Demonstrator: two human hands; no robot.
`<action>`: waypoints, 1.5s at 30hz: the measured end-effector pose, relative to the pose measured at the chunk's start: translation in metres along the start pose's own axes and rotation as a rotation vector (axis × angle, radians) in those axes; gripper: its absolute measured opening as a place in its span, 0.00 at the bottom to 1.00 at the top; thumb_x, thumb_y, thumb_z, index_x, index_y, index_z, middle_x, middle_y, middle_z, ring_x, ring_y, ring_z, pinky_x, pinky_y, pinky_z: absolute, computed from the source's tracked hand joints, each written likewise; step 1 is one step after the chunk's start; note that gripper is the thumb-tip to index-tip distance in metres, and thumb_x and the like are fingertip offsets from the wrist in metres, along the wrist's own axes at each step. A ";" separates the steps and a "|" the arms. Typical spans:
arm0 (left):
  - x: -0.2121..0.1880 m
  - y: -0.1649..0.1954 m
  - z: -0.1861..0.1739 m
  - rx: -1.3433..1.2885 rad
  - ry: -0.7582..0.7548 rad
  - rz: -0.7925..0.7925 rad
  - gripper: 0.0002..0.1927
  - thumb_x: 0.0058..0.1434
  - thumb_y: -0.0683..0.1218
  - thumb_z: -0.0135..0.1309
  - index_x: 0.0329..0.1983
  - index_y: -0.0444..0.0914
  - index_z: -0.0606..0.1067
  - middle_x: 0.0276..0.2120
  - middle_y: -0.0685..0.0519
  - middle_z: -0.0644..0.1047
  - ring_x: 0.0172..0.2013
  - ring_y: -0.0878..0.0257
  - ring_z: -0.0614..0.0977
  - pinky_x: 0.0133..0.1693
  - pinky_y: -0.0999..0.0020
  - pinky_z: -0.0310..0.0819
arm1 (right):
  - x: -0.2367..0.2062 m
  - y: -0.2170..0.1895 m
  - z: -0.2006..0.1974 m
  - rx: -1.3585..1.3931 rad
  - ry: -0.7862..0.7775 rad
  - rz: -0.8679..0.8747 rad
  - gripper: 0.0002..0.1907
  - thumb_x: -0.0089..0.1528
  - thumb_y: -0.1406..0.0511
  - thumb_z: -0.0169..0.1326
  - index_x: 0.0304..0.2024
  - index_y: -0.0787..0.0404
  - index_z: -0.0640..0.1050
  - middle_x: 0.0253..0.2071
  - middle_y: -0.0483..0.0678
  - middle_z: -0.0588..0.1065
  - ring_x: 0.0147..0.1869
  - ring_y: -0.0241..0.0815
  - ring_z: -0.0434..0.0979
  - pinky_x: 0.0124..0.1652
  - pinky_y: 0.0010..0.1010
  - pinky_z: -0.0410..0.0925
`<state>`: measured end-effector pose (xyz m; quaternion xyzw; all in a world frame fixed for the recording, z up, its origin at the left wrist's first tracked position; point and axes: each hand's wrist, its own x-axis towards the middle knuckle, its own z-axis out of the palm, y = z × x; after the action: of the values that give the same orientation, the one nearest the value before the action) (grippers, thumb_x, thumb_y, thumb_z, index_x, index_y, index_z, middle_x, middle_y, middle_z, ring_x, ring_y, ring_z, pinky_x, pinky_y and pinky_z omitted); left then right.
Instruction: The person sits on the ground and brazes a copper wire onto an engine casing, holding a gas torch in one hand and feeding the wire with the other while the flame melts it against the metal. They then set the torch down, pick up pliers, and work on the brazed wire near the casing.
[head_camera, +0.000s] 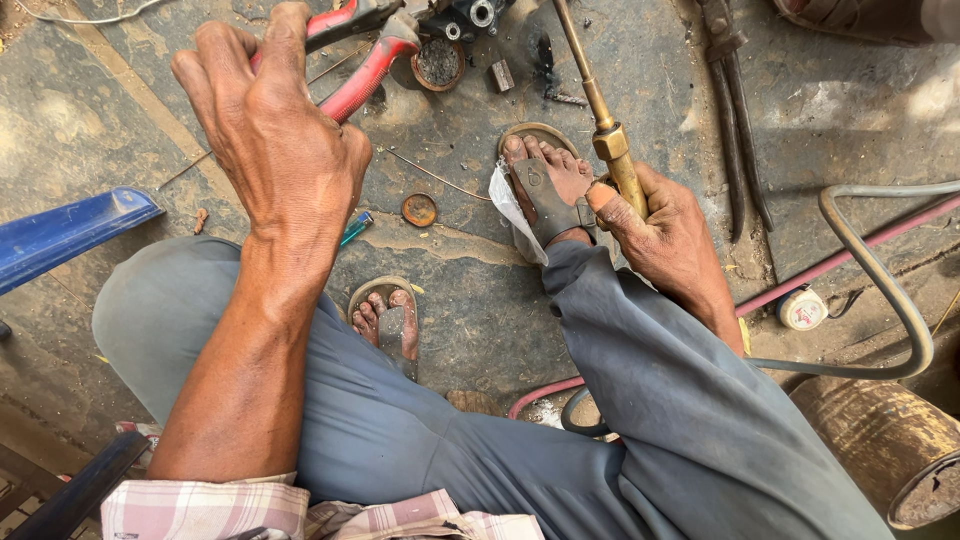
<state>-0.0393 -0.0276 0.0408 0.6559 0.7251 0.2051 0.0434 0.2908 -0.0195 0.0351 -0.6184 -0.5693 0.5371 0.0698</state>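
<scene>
Here our left hand (275, 130) fingers clamp red-handled pliers (365, 70); our right hand (655, 230) grips the brass torch (600, 110), its axis running up-left toward them.

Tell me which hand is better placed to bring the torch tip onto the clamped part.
Probably the right. The right hand already grips the brass torch, whose tube points up toward the dark metal part. The left hand is occupied, its fingers wrapped on the red-handled pliers.
</scene>
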 end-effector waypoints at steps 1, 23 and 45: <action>0.000 0.000 0.000 -0.007 0.008 0.009 0.46 0.44 0.31 0.64 0.69 0.44 0.69 0.43 0.47 0.63 0.45 0.51 0.64 0.46 0.54 0.62 | 0.000 0.000 0.000 0.012 -0.001 0.014 0.25 0.65 0.46 0.56 0.41 0.62 0.77 0.25 0.41 0.69 0.30 0.32 0.65 0.30 0.28 0.61; 0.002 0.003 -0.004 -0.016 -0.004 0.000 0.46 0.42 0.31 0.63 0.68 0.44 0.70 0.44 0.47 0.63 0.46 0.51 0.64 0.46 0.53 0.64 | 0.000 0.002 0.000 0.021 -0.003 0.032 0.24 0.64 0.46 0.56 0.41 0.61 0.77 0.25 0.41 0.70 0.29 0.32 0.66 0.30 0.29 0.62; 0.000 0.002 -0.002 0.008 -0.016 -0.003 0.44 0.45 0.31 0.64 0.68 0.45 0.70 0.44 0.48 0.63 0.46 0.51 0.64 0.47 0.54 0.63 | -0.001 0.000 0.000 0.056 -0.006 0.047 0.25 0.64 0.46 0.56 0.42 0.61 0.77 0.25 0.40 0.68 0.29 0.31 0.65 0.28 0.28 0.60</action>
<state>-0.0385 -0.0280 0.0430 0.6565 0.7267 0.1968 0.0468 0.2907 -0.0203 0.0357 -0.6279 -0.5396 0.5561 0.0729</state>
